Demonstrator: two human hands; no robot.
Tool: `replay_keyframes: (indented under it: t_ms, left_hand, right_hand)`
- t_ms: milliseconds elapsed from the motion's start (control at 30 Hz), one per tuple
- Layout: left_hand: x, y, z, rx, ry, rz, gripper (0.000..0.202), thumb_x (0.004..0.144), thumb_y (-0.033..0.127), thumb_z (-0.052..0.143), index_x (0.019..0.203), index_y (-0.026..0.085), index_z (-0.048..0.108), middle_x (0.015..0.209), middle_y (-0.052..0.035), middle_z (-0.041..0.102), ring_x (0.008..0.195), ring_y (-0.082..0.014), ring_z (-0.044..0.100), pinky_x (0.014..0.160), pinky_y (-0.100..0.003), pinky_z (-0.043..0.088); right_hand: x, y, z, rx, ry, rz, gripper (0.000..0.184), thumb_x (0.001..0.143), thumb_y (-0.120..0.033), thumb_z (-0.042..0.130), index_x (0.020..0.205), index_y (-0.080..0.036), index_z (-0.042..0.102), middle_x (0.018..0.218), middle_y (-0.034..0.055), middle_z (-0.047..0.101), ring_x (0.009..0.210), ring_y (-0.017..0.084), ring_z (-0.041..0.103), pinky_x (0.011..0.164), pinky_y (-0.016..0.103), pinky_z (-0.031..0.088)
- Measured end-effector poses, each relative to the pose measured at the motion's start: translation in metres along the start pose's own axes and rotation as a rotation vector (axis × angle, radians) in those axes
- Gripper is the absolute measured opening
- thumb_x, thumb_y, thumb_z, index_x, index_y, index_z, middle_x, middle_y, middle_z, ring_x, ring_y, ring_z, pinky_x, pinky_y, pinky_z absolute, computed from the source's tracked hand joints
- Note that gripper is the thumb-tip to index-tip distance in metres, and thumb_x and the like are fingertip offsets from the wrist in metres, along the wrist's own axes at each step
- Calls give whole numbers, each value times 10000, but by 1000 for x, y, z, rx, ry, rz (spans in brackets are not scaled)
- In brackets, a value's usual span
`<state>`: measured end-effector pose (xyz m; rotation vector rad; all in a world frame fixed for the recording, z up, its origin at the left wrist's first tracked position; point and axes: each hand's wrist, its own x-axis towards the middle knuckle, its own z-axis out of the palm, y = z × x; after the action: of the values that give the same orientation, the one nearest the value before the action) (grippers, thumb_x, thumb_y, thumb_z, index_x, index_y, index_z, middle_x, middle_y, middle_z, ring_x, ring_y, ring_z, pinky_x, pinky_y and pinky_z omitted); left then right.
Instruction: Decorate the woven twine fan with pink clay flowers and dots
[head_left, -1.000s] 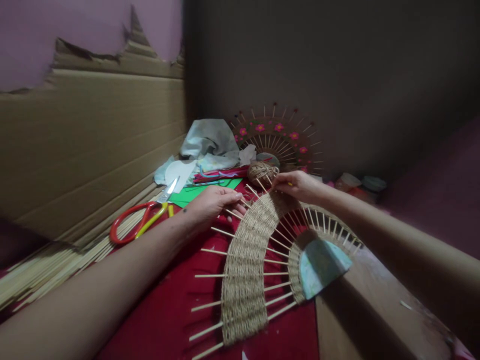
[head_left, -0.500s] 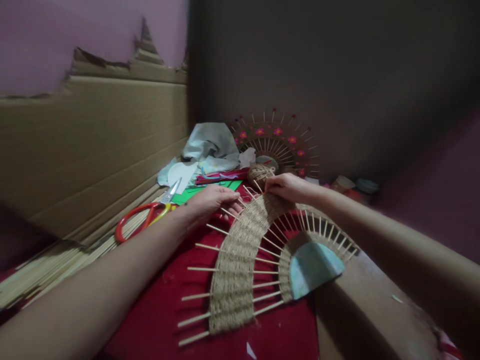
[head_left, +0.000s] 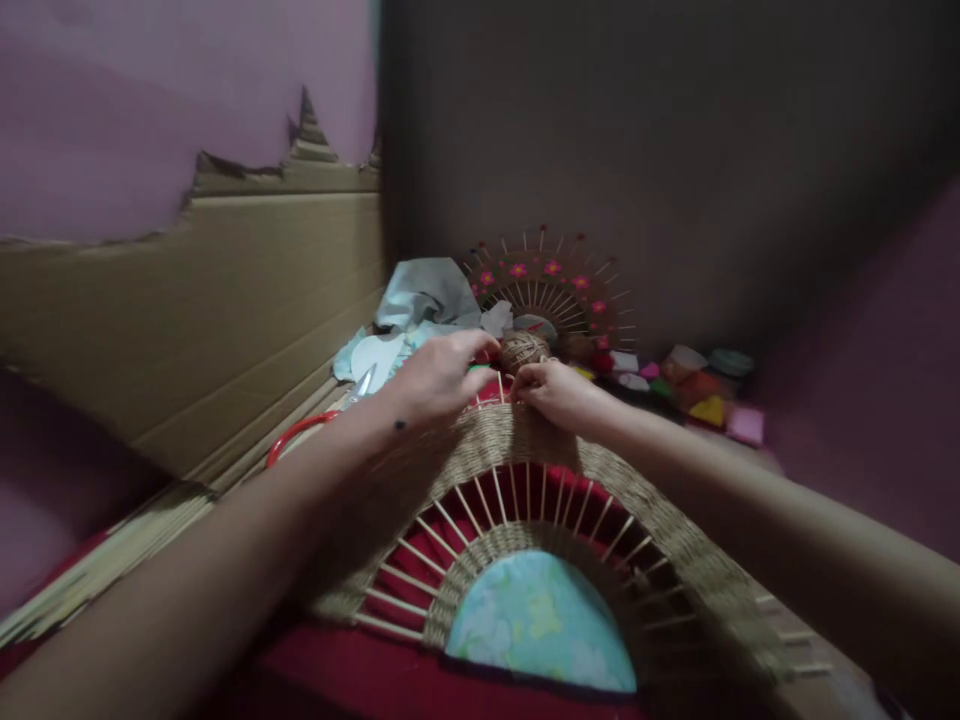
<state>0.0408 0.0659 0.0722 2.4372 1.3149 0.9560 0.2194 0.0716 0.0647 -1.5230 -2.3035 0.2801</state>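
Note:
A half-round woven twine fan [head_left: 480, 430] with thin wooden sticks lies in front of me. Its centre is a pale blue patterned half-disc [head_left: 540, 620]. My left hand [head_left: 442, 375] reaches over the band's far edge, thumb and index finger apart around the stick tips, and appears to hold nothing. At the top of the band my right hand [head_left: 562, 397] has its fingertips pinched together, seemingly on the twine; the strand itself is hard to see. Just behind the fingers sits a ball of twine [head_left: 524, 350].
Scissors with red handles [head_left: 300, 430] lie left, partly behind my left forearm. A bundle of sticks [head_left: 97, 560] runs along the cardboard [head_left: 285, 260]. Behind are crumpled cloth [head_left: 427, 290] and a flowered fan [head_left: 517, 272]. Small coloured pieces [head_left: 709, 410] lie to the right.
The fan has turned clockwise, bringing its half-disc to the front middle. My left hand has moved up and right from the stick tips, its thumb and finger now spread. My right hand stays at the band's top.

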Motion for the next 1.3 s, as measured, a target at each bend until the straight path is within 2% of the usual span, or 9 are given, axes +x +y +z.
replay_keyframes:
  t_ms: [167, 400, 600, 700, 833, 933, 1067, 1200, 1300]
  left_hand:
    - [-6, 16, 24, 103, -248, -86, 401, 776, 326, 508, 1125, 132, 540, 876, -109, 632, 774, -239, 575, 622, -295, 374]
    - [-7, 17, 28, -124, -207, -76, 486, 690, 230, 566, 1168, 150, 522, 827, -62, 626, 732, -197, 554, 595, -266, 367]
    - [-5, 28, 25, -232, -262, -212, 152, 697, 305, 599, 710, 154, 608, 550, -24, 566, 502, -144, 510, 461, -249, 311]
    - [-6, 39, 28, -392, -312, -324, 198, 745, 264, 552, 862, 117, 613, 429, 12, 499, 382, -129, 468, 412, -246, 302]
    - [-9, 47, 36, -540, -167, -343, 512, 699, 164, 607, 1199, 118, 505, 517, 13, 562, 457, -133, 516, 476, -248, 379]
    - [-12, 47, 40, -608, -135, -306, 539, 694, 138, 602, 1225, 156, 511, 533, 20, 564, 466, -118, 505, 487, -243, 387]
    - [-13, 41, 44, -648, -151, -318, 382, 687, 154, 595, 1067, 138, 632, 437, 47, 491, 354, -80, 379, 402, -232, 296]
    - [-10, 31, 47, -532, -150, -335, 131, 626, 145, 610, 719, 120, 699, 535, -12, 596, 451, -96, 464, 458, -236, 341]
    - [-9, 25, 49, -493, -133, -332, 115, 610, 136, 599, 668, 137, 698, 554, -20, 616, 493, -107, 482, 479, -235, 348]
  right_hand:
    - [-22, 2, 5, 29, 52, -58, 223, 771, -119, 478, 808, -187, 687, 771, 31, 702, 705, 148, 610, 615, 227, 412]
    - [-34, 13, -8, -57, 118, -121, 206, 809, -174, 493, 835, -198, 696, 780, 74, 693, 718, 199, 610, 663, 300, 405]
    - [-41, 15, -14, -37, 120, -208, 184, 790, -125, 541, 821, -202, 705, 810, 47, 705, 746, 173, 617, 702, 281, 428]
    - [-44, 17, -13, -30, 130, -233, 167, 788, -118, 565, 810, -205, 706, 826, 35, 698, 773, 160, 611, 733, 269, 434]
    - [-46, 20, -12, -54, 165, -234, 149, 810, -137, 567, 839, -201, 699, 877, 41, 670, 804, 146, 598, 746, 251, 431]
    - [-49, 20, -15, -108, 179, -215, 156, 815, -163, 558, 873, -211, 695, 918, 55, 641, 799, 159, 590, 709, 260, 422]
    - [-50, 18, -28, -182, 197, -163, 177, 816, -193, 524, 872, -221, 689, 888, 69, 618, 705, 172, 571, 629, 285, 389]
    - [-41, 27, -45, -155, 198, -150, 109, 751, -161, 582, 742, -201, 683, 852, 50, 627, 722, 166, 566, 644, 275, 391]
    - [-28, 43, -56, -76, 197, -134, 52, 708, -169, 636, 679, -192, 673, 753, 16, 635, 691, 140, 569, 652, 249, 418]
